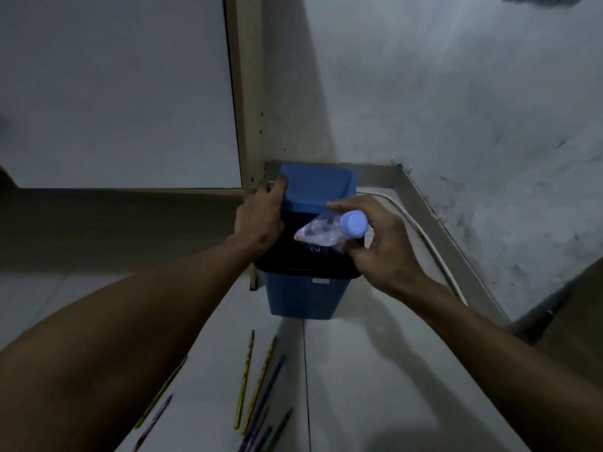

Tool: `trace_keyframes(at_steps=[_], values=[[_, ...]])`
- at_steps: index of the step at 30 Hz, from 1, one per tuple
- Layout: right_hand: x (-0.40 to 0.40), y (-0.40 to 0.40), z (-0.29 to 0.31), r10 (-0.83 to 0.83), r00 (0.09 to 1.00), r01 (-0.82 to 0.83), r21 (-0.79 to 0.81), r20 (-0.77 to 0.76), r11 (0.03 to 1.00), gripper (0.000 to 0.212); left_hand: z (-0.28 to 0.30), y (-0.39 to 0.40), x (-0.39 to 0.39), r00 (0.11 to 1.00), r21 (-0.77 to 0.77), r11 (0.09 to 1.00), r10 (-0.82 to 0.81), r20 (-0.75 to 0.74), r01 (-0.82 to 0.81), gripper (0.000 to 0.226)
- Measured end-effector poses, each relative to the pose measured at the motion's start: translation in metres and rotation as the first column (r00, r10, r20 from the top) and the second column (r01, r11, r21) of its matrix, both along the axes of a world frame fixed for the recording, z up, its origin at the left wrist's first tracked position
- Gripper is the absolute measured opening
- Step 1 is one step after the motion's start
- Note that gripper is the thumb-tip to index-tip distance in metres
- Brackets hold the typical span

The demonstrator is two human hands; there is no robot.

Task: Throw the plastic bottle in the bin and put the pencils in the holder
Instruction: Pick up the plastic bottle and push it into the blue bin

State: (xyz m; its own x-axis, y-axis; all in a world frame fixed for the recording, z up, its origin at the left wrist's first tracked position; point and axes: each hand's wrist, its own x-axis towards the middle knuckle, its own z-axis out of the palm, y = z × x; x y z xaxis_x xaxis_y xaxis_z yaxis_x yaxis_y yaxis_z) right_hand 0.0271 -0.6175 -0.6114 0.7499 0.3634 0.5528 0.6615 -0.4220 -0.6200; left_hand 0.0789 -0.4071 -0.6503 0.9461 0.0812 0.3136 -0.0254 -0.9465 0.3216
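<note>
A small blue bin (305,298) stands on the floor in the corner, its blue swing lid (315,187) tipped back over a dark opening. My left hand (261,216) grips the lid's left edge. My right hand (381,246) holds a crushed clear plastic bottle (318,236) with a pale blue cap (354,224), base first over the opening. Several coloured pencils (257,383) lie scattered on the white floor tiles in front of the bin. No pencil holder is in view.
A white cabinet door (114,93) with a wooden frame (251,125) rises to the left of the bin. A scuffed white wall (456,109) closes the right side. A white cable (430,246) runs along the skirting on the right.
</note>
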Motion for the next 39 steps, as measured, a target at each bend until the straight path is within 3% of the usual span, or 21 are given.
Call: trace_keyframes(at_steps=[6,9,12,16,20,23,30,34,39], values=[[0.008,0.015,-0.037,-0.113,0.991,0.13,-0.311,0.073,0.941,0.043,-0.01,0.0,0.002,0.998,-0.008,1.0,-0.004,0.061,0.004,0.07],[0.018,0.026,-0.051,-0.225,0.96,0.279,-0.501,0.167,0.819,0.049,-0.012,0.0,0.003,0.998,0.007,1.0,0.002,0.068,-0.003,0.072],[0.025,0.037,-0.054,-0.249,0.948,0.319,-0.623,0.2,0.714,0.055,-0.014,0.0,0.002,0.997,0.016,1.0,0.008,0.072,-0.009,0.075],[0.031,0.05,-0.048,-0.225,0.958,0.286,-0.663,0.178,0.692,0.054,-0.017,0.0,0.001,0.997,-0.001,1.0,0.017,0.082,-0.017,0.073],[0.033,0.056,-0.044,-0.24,0.96,0.271,-0.676,0.142,0.685,0.032,-0.016,-0.001,0.001,0.996,-0.015,1.0,0.014,0.089,-0.013,0.069],[0.032,0.058,-0.044,-0.234,0.966,0.244,-0.674,0.107,0.697,0.027,-0.015,-0.002,0.001,0.996,-0.011,1.0,0.012,0.083,-0.011,0.07],[0.042,0.063,-0.049,-0.062,0.994,-0.025,-0.748,-0.088,0.663,0.044,-0.014,0.001,-0.001,0.997,-0.023,1.0,-0.006,0.074,0.007,0.07],[0.052,0.075,-0.049,-0.055,0.973,-0.143,-0.777,-0.222,0.613,0.049,-0.012,0.003,-0.003,0.997,-0.02,0.999,-0.034,0.07,0.036,0.07],[0.065,0.087,-0.045,-0.147,0.921,-0.198,-0.76,-0.36,0.619,0.015,-0.012,0.004,-0.002,0.997,-0.011,0.999,-0.041,0.071,0.042,0.069]])
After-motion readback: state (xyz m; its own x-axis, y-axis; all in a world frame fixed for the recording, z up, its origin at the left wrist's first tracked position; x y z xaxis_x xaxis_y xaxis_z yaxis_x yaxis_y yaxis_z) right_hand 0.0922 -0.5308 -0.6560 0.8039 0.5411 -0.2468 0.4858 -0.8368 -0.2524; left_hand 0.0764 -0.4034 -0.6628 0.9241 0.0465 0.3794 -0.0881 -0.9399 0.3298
